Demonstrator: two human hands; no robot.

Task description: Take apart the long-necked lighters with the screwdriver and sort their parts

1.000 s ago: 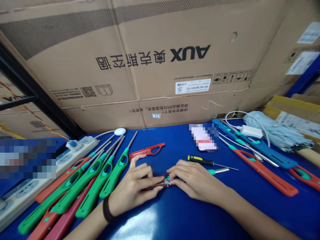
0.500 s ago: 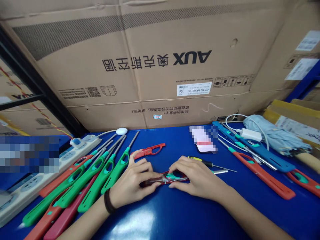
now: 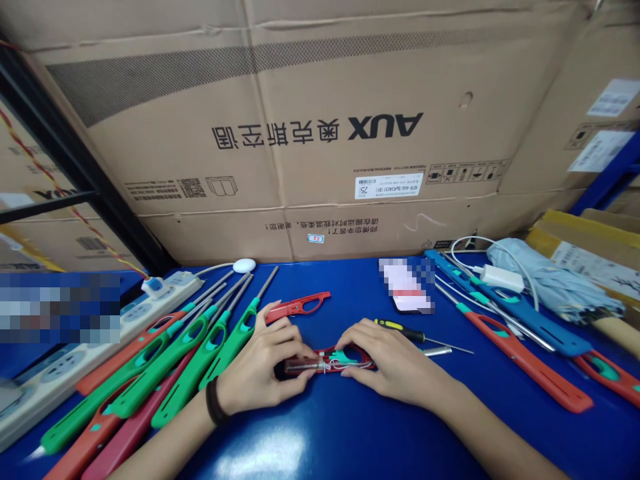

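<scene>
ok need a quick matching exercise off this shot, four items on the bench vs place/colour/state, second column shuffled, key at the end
Column A
1. opened red lighter
2. screwdriver
3. separate red casing piece
4. power strip

Column B
a. black and yellow handle, thin shaft pointing right
b. white, on the left of the picture, with a plug in it
c. between the left hand and the right hand, inner parts showing
d. lying just beyond the left hand

Pairs: 1-c, 2-a, 3-d, 4-b
</scene>
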